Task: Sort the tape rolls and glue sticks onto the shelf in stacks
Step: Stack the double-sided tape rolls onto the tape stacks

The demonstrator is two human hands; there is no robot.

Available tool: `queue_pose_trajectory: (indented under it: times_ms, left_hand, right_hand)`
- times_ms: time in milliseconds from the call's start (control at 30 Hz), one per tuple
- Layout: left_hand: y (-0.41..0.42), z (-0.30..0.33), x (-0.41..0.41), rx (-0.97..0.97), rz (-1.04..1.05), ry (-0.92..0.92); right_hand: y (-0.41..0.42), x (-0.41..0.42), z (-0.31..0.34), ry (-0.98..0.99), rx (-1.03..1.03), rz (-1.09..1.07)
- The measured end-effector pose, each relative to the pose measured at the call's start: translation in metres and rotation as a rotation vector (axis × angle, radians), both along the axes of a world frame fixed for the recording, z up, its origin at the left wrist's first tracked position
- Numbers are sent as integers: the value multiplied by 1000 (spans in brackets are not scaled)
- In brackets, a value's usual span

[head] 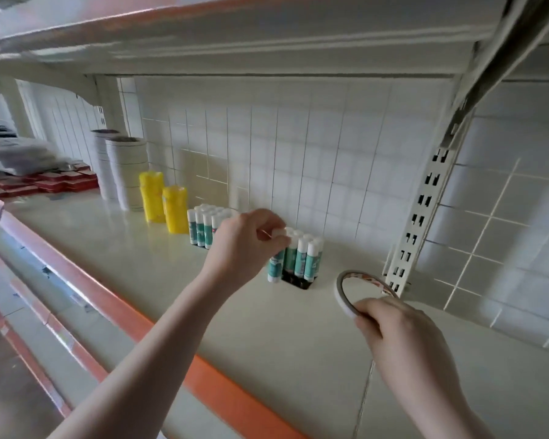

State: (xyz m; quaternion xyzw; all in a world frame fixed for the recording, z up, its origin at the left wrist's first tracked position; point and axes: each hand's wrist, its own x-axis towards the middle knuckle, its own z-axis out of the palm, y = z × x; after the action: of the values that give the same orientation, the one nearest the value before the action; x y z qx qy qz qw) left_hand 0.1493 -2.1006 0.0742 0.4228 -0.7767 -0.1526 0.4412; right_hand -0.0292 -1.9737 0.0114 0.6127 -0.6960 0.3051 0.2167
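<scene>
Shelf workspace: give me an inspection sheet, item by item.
Surface: cream shelf with orange front edge.
Job's things: thin tape roll held on edge; glue sticks upright in a black tray; second glue stick group behind; two tape stacks at back left.
Clutter: two yellow packs; red boxes far left.
Hands: left hand pinches a glue stick cap; right hand holds the tape roll.
Cables: nothing seen.
Surroundings: white tiled wall, slotted upright, shelf above.

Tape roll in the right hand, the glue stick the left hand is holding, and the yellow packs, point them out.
tape roll (343,299): head view, white left rim.
glue stick (275,269): head view, teal label.
yellow packs (175,210): head view, front pack's middle.
</scene>
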Motion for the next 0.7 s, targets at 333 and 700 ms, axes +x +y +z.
queue_pose_trajectory:
  times_ms: [333, 700]
  left_hand:
    - [-73, -21, -22, 4, -199, -55]
    - [-102, -46, -36, -139, -274, -31]
  right_hand:
    - [-34, 27, -15, -10, 55, -227]
    - [-47, 42, -22, -36, 83, -350]
